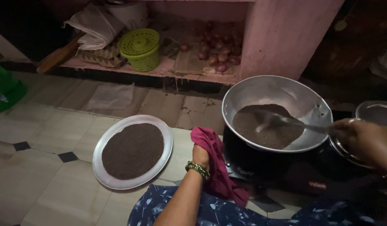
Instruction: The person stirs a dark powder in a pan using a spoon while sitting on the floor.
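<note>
Head view: the left hand [200, 153] has its fingers shut on a soft pink cloth [216, 167]. The right hand [363, 138] grips a thin metal spoon [294, 122] in a round shiny pan [277, 112] of tiny dark seeds [266, 125]. More seeds lie on a flat round plate [132, 151] on the tile floor [42, 138].

Home kitchen, floor-level: stove [285, 167] w/ metal pan [310, 104], onions [216, 50] on low shelf [160, 69], tiled floor [34, 167].

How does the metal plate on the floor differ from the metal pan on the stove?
The plate is flat and lies on the tiled floor; the pan is deep and sits on the stove. The plate is untouched; the right hand stirs the pan with a spatula. Both hold dark fine grains.
</note>
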